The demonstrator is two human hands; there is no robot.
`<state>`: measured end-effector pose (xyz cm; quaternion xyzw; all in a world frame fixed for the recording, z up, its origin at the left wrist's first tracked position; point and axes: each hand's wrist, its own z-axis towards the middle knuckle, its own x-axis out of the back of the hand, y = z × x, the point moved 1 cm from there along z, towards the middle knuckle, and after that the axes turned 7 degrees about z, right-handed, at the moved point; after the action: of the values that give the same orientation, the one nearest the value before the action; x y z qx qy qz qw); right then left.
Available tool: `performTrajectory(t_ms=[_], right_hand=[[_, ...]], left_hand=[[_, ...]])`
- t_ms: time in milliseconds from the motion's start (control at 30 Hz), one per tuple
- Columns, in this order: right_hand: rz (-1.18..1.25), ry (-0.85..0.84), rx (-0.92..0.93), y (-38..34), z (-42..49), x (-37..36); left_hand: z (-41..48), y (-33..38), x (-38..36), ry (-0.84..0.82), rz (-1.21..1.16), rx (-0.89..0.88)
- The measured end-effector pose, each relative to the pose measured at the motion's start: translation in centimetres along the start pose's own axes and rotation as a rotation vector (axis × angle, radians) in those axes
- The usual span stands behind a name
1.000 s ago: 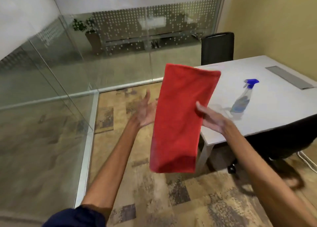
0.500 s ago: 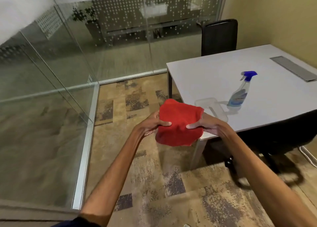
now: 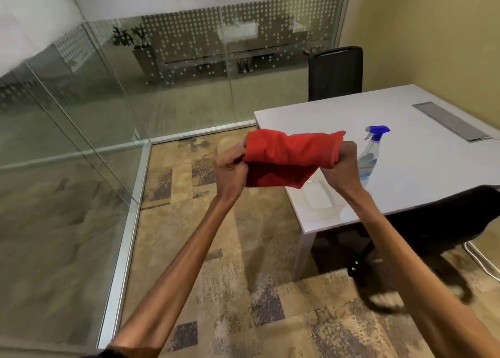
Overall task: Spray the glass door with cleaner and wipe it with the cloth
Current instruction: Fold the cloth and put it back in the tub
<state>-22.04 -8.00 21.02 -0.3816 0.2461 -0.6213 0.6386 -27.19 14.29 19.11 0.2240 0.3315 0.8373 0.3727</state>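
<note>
We hold red cloth [image 3: 286, 158] bunched up: left grip [image 3: 230, 168] & right grip [image 3: 345, 165] each clench an end. Spray bottle [image 3: 370, 153] stands on desk [image 3: 433, 168], right.

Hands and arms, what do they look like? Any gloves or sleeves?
No gloves: the left hand and right hand are bare, with no watch or bracelet at the wrists. Both forearms are bare too. Only a bit of dark sleeve peeks in at the bottom-left edge.
</note>
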Motion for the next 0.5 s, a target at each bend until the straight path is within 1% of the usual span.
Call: performTrajectory(t_ms=[33, 67, 100, 133, 200, 267, 300, 333, 367, 400, 433, 467, 500], right_hand=[[-0.001, 0.009, 0.022, -0.1, 0.4, 0.3], [0.021, 0.014, -0.014, -0.1, 0.8, 0.6], [0.039, 0.013, -0.082, 0.0, 1.0, 0.9], [0.051, 0.022, -0.18, 0.4, 1.1, 1.1], [0.133, -0.034, -0.422, 1.8, 0.6, 1.8], [0.373, -0.133, -0.706, 3.1, -0.3, 2.1], [0.479, -0.161, -0.833, 3.4, -0.8, 2.1], [0.54, -0.162, -0.903, 3.5, -1.2, 2.1], [0.575, -0.137, -0.9, 3.3, -1.3, 2.1], [0.603, -0.091, -0.821, 2.9, -1.1, 2.2], [0.605, -0.039, -0.69, 2.2, -0.6, 2.5], [0.555, -0.001, -0.525, 1.3, 0.0, 3.1], [0.478, -0.007, -0.375, 0.1, 0.7, 3.7]], left_hand=[[0.5, 0.5, -0.2, 0.004, -0.048, 0.013], [1.1, 0.8, -0.4, -0.018, -0.089, 0.048], [1.6, 1.0, -0.6, -0.078, -0.117, 0.122], [1.9, 0.9, -0.7, -0.175, -0.147, 0.235], [1.5, 0.1, -0.8, -0.405, -0.233, 0.519], [0.6, -0.6, -0.5, -0.625, -0.245, 0.778], [0.2, -0.8, -0.5, -0.711, -0.233, 0.848], [0.0, -0.8, -0.6, -0.749, -0.216, 0.878], [0.0, -0.6, -0.8, -0.715, -0.195, 0.86], [0.3, -0.2, -0.9, -0.606, -0.189, 0.789], [0.9, 0.2, -0.9, -0.456, -0.204, 0.659], [1.7, 1.0, -0.9, -0.329, -0.23, 0.499], [2.5, 2.1, -0.7, -0.262, -0.271, 0.341]])
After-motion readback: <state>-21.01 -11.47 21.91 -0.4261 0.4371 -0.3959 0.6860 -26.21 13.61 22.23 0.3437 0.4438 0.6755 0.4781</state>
